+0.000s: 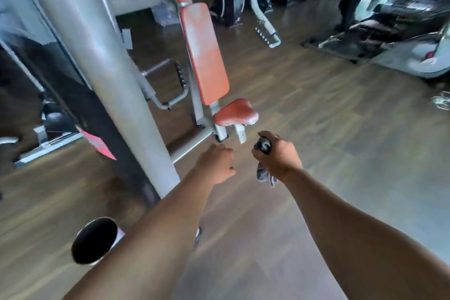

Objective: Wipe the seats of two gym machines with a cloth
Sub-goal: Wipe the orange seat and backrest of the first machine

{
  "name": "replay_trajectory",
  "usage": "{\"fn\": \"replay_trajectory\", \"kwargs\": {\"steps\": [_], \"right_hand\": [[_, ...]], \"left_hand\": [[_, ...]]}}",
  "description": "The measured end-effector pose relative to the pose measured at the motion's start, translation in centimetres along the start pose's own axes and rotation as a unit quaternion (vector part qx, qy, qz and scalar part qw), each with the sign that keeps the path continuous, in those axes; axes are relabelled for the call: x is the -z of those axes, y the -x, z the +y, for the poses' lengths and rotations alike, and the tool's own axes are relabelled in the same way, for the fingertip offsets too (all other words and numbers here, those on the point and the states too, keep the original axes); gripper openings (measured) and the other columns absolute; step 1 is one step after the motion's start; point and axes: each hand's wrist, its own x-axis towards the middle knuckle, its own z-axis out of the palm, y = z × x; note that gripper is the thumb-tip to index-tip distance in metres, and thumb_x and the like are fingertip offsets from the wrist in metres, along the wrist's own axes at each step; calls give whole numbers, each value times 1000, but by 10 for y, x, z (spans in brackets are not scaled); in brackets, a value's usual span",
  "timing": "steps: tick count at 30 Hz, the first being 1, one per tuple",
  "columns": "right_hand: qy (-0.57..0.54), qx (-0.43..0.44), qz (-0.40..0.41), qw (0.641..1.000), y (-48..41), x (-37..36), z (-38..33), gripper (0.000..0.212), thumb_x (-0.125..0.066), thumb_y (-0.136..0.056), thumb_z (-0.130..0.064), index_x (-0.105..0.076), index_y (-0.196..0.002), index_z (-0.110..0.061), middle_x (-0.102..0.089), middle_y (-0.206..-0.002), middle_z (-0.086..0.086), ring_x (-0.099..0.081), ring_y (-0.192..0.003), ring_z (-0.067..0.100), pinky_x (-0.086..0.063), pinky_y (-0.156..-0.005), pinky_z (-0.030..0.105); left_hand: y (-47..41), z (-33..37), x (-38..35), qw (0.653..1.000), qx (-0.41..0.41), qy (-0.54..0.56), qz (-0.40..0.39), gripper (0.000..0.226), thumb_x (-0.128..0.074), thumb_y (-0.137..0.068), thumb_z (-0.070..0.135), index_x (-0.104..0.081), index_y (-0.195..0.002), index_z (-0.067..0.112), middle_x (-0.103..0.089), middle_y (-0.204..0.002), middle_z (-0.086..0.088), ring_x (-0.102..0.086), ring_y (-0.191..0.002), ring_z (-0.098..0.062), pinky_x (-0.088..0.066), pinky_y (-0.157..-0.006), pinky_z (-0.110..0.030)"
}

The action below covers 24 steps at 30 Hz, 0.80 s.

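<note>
A small red seat (pixel 235 112) sits low on a grey gym machine, under a long red back pad (pixel 204 53). My right hand (pixel 277 156) grips a bunched dark grey cloth (pixel 263 147), whose loose end hangs below my fist, just below and to the right of the seat. My left hand (pixel 216 162) reaches forward beside it with loosely curled fingers and holds nothing. Neither hand touches the seat. The view is blurred by motion.
A thick grey upright post (pixel 97 56) of the machine stands at the left, with its base bar (pixel 192 145) running along the wooden floor. A black round pad end (pixel 93 240) shows at lower left. More machines stand at the back and right.
</note>
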Motion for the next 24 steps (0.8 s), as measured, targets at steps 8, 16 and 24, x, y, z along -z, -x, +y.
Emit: {"fn": "replay_trajectory", "kwargs": {"steps": [8, 16, 24], "right_hand": [[17, -17, 6, 1000, -116, 89, 112, 54, -74, -79, -38, -62, -131, -28, -71, -120, 1, -66, -108, 27, -53, -87, 32], [25, -7, -18, 1000, -288, 72, 159, 55, -74, -79, -37, -62, -132, -28, -70, -122, -1, -66, -109, 25, -50, -86, 28], [38, -17, -63, 997, -469, 34, 167, 55, -73, -78, -38, -58, -131, -31, -70, -116, -1, -66, -103, 27, -52, -82, 31]], "left_hand": [[-150, 99, -8, 1000, 6, 15, -9, 46, -67, -88, 39, -62, -132, 26, -57, -137, -5, -49, -129, -31, -47, -103, -43], [-322, 72, -11, 999, 25, 24, -13, 45, -68, -88, 37, -63, -131, 25, -55, -135, -4, -47, -130, -28, -47, -101, -42], [-485, 2, 3, 994, 80, 40, -56, 30, -65, -87, 37, -69, -114, 24, -65, -115, -3, -61, -112, -32, -51, -94, -36]]}}
